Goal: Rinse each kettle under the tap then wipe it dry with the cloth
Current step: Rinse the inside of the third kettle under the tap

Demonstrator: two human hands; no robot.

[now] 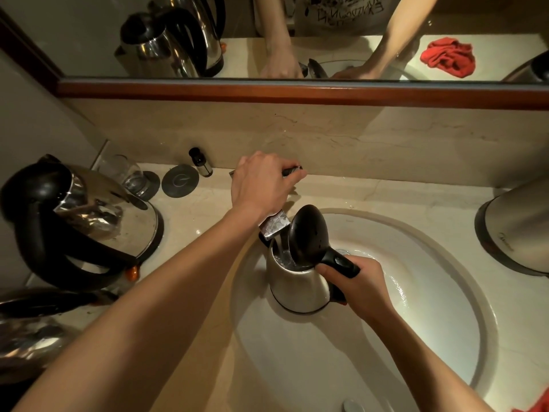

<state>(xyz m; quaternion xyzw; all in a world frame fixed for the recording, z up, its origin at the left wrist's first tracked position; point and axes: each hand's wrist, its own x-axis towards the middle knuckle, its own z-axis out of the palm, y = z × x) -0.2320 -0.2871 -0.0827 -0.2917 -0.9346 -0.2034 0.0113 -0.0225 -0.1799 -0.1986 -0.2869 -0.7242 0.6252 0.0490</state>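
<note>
A small steel kettle (297,285) with its black lid (307,233) flipped up stands in the white sink (430,337), its mouth under the tap spout (273,224). Water runs into it. My right hand (361,282) grips its black handle. My left hand (263,181) grips the tap lever at the back of the basin. A red cloth (534,404) shows at the bottom right corner, and its reflection (448,56) appears in the mirror.
A large steel kettle (89,215) with a black handle sits on the counter at left, another steel item (32,337) below it. A third kettle (520,227) stands at right. A glass (130,173), round coaster (180,181) and small bottle (200,162) line the back wall.
</note>
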